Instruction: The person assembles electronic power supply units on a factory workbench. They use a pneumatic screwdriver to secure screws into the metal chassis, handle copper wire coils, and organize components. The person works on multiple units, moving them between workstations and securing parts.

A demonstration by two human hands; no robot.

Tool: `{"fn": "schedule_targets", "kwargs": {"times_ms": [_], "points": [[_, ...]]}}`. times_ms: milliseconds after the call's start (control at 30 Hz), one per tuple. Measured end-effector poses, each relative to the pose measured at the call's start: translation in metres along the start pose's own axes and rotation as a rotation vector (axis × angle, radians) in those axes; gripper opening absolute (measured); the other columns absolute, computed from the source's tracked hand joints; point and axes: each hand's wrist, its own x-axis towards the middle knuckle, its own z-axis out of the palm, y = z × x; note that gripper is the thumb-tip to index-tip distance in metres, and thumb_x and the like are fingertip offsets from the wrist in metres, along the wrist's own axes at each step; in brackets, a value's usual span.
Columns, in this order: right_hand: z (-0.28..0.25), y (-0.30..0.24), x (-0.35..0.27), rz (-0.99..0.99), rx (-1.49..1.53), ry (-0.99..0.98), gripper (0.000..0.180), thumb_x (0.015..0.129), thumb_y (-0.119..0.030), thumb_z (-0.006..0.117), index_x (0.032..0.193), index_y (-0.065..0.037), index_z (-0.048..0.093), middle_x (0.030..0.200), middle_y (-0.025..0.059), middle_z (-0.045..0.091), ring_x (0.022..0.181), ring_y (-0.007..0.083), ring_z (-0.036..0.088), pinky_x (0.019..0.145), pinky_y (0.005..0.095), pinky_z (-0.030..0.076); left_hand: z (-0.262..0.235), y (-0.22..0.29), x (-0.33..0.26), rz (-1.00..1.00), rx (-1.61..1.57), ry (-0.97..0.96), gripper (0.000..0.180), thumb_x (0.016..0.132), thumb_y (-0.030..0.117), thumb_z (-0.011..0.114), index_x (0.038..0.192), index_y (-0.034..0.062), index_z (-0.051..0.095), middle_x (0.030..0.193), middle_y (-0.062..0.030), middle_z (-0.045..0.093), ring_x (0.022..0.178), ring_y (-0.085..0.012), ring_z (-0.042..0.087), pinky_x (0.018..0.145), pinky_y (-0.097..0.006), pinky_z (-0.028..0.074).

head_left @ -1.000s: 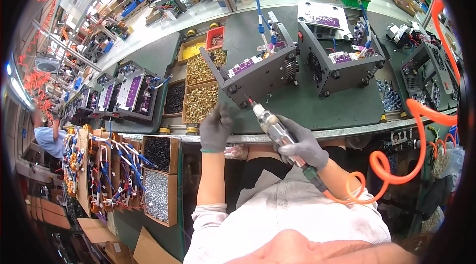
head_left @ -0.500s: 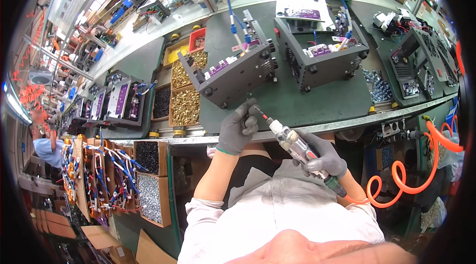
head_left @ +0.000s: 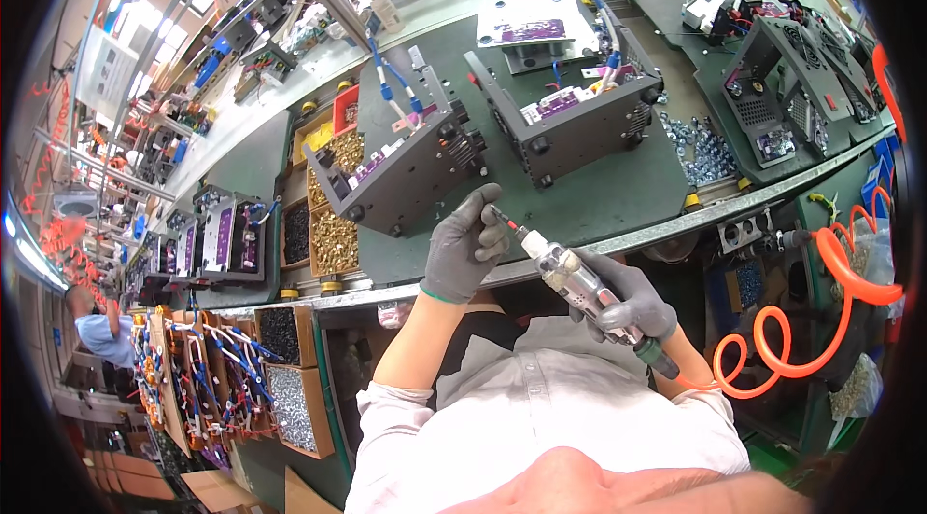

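Observation:
My right hand (head_left: 637,304), in a grey glove, is wrapped round a pneumatic screwdriver (head_left: 570,277) with an orange air hose. Its red-banded bit (head_left: 509,223) points up and left, its tip close to the fingers of my left hand (head_left: 465,246). That hand, gloved in grey too, is closed with the fingers curled and thumb and forefinger together; whatever they may hold is too small to make out. Just beyond it stands a dark metal chassis (head_left: 406,174) with purple boards and blue-white cables. A second chassis (head_left: 584,133) stands to its right, with a white plate behind.
Brass fasteners fill a bin (head_left: 335,240) at the left, and silvery-blue ones lie in a heap (head_left: 697,149) at the right. Cable bundles (head_left: 208,369) hang at lower left. An orange coiled hose (head_left: 772,350) loops at the right. Another person (head_left: 101,329) is at far left.
The view has swung, so both chassis and the bench appear further left. My hands and the screwdriver keep nearly the same pose, the bit still beside my left fingers.

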Motion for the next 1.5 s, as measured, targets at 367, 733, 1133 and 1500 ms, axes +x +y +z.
{"fn": "schedule_targets", "kwargs": {"times_ms": [367, 733, 1133, 1500], "points": [[-0.034, 0.009, -0.046, 0.036, 0.050, 0.267, 0.101, 0.056, -0.022, 0.072, 0.146, 0.005, 0.034, 0.100, 0.0152, 0.060, 0.072, 0.0170, 0.064, 0.054, 0.0255, 0.054, -0.038, -0.016, 0.009, -0.039, -0.116, 0.092, 0.032, 0.104, 0.023, 0.048, 0.124, -0.0001, 0.055, 0.087, -0.0043, 0.064, 0.053, -0.0066, 0.037, 0.037, -0.018, 0.029], [-0.031, 0.025, -0.045, 0.183, -0.040, 0.187, 0.099, 0.060, -0.025, 0.075, 0.146, 0.004, 0.037, 0.101, 0.0130, 0.062, 0.079, 0.0143, 0.063, 0.065, 0.0267, 0.053, -0.024, -0.035, -0.033, -0.046, 0.199, 0.348, 0.030, 0.102, 0.033, 0.052, 0.111, 0.0059, 0.060, 0.075, 0.0011, 0.053, 0.055, -0.0071, 0.040, 0.039, -0.017, 0.029], [-0.019, 0.014, -0.046, 0.196, -0.074, 0.203, 0.105, 0.056, -0.031, 0.080, 0.146, 0.004, 0.038, 0.113, 0.0125, 0.060, 0.088, 0.0150, 0.062, 0.073, 0.0266, 0.053, -0.013, -0.070, -0.031, -0.340, 0.182, 0.311, 0.043, 0.102, 0.037, 0.050, 0.111, -0.0034, 0.058, 0.083, -0.0044, 0.055, 0.060, -0.0082, 0.041, 0.044, -0.019, 0.029], [-0.020, 0.012, -0.055, 0.170, -0.065, 0.331, 0.105, 0.057, -0.027, 0.076, 0.147, 0.006, 0.034, 0.110, 0.0149, 0.060, 0.087, 0.0185, 0.065, 0.061, 0.0270, 0.057, -0.024, -0.077, -0.026, 0.557, 1.802, 0.170, 0.025, 0.087, 0.024, 0.068, 0.105, 0.0067, 0.065, 0.068, -0.0032, 0.056, 0.061, -0.0205, 0.058, 0.054, -0.036, 0.047]]}}
